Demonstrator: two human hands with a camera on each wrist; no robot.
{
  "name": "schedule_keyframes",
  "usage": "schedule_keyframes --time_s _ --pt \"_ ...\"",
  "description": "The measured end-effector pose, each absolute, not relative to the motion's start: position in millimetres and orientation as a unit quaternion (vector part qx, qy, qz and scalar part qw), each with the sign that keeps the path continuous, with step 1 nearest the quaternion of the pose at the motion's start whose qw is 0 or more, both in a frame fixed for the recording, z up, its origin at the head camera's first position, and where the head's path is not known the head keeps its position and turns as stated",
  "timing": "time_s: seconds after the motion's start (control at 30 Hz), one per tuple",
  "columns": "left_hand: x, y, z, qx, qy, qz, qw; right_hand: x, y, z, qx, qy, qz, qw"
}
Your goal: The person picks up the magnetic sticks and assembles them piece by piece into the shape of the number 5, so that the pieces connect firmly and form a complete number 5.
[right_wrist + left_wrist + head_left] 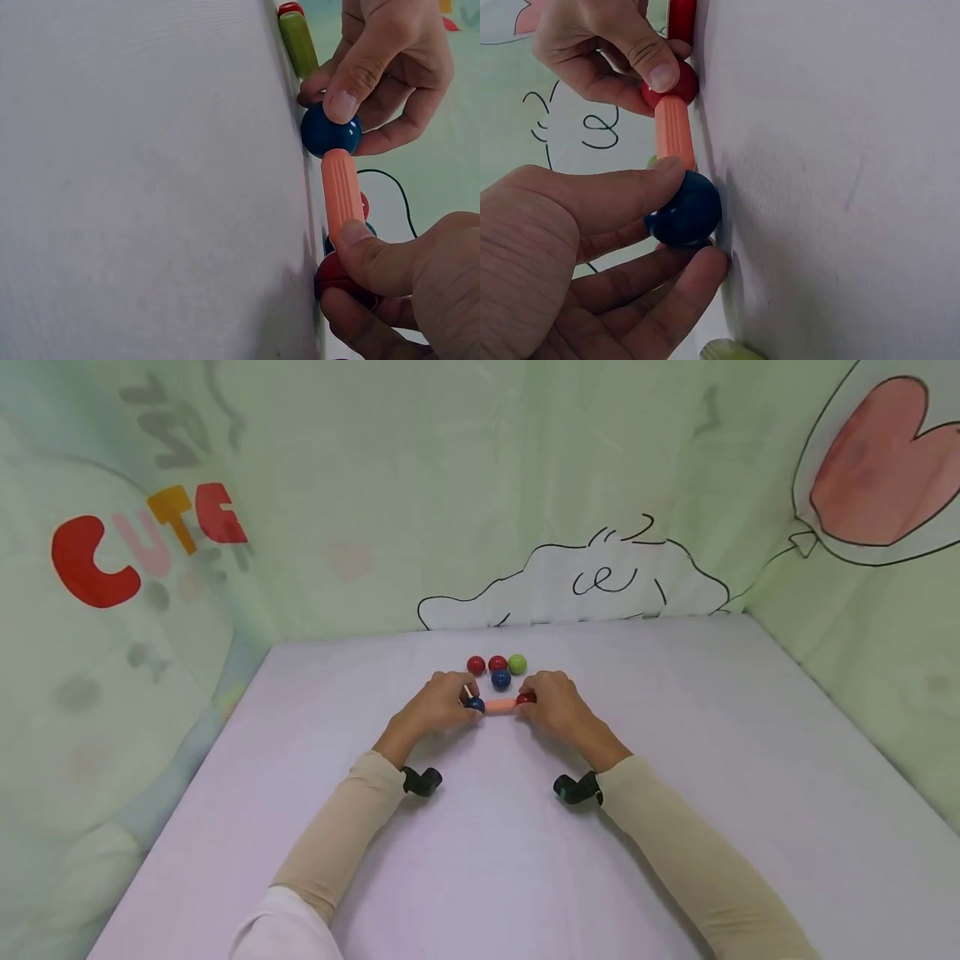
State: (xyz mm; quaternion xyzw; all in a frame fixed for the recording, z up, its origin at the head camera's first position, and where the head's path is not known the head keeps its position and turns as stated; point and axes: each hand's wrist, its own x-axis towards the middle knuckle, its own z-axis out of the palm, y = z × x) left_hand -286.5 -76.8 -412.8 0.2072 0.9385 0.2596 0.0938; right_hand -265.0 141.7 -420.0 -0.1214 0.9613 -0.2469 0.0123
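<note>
My left hand pinches a blue ball between thumb and fingers. A red ball is gripped the same way by my right hand. Between the two balls runs a short ribbed orange rod, one end at each ball. The right thumb tip overlaps the rod's end by the red ball in the right wrist view. All of this is low over the white tabletop, in front of a small group of loose balls.
Just behind the hands sit two red balls, a lime-green ball and another blue ball. A green rod shows beyond my left hand, a red rod beyond my right. Printed cloth walls enclose the table.
</note>
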Motion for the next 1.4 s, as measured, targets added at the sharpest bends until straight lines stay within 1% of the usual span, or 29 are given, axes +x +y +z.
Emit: schedule_keyframes --time_s 0.1,0.2,0.43,0.7,1.07,1.4 --pt "-287.1 -78.6 -411.2 0.21 0.938 0.257 0.098 -266.1 142.7 -420.4 -0.122 0.962 -0.243 0.008" --pt "-286.6 -80.3 -411.5 0.205 0.939 0.257 0.103 -266.6 142.8 -420.8 -0.121 0.963 -0.239 0.016" --pt "-288.0 -82.5 -416.9 0.212 0.937 0.263 0.089 -269.2 143.1 -418.9 -0.126 0.963 -0.238 0.025" --pt "-289.7 -83.6 -419.8 0.222 0.935 0.259 0.092 -271.4 143.3 -416.2 -0.131 0.965 -0.226 0.032" --pt "-291.4 -87.4 -410.3 0.225 0.942 0.219 0.117 -270.8 141.2 -414.1 -0.116 0.968 -0.22 0.043" --pt "-291.9 -109.8 -401.5 0.224 0.947 0.196 0.122 -274.6 141.0 -411.8 -0.12 0.964 -0.232 0.04"
